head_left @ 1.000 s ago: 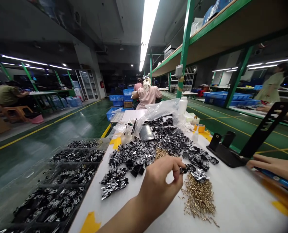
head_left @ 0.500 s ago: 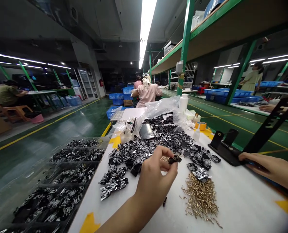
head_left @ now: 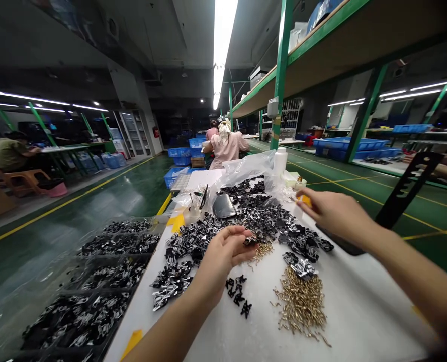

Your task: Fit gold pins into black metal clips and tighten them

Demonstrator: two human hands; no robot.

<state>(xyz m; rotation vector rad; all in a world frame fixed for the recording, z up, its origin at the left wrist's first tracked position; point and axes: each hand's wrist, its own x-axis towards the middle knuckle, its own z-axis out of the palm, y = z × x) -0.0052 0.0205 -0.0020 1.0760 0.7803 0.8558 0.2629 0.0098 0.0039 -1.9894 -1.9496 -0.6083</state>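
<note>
My left hand [head_left: 217, 259] is over the middle of the white table, its thumb and fingertips pinched round a small black-and-silver part [head_left: 250, 241]. Just past it lies a small heap of brass-coloured pins [head_left: 263, 251]. Several loose black clip-shaped pieces [head_left: 239, 291] lie on the tabletop beside my left wrist. My right hand [head_left: 334, 213] is raised on the right, fingers stretched out and apart, nothing visible in them. It partly covers an orange tape roll [head_left: 303, 200] and the black bench fixture, whose long slotted lever [head_left: 408, 186] slants up behind my forearm.
Black-and-silver parts [head_left: 193, 236] are heaped across the table, with a phone [head_left: 224, 206] among them. A larger pile of brass-coloured pins [head_left: 302, 306] lies nearer. On the left stands a divided tray [head_left: 95, 281] of parts. A white bottle [head_left: 279, 162] stands behind; people sit farther off.
My right hand has left the fixture's lever and moved left and away from me. My left hand has shifted left with the small part, uncovering the loose black pieces.
</note>
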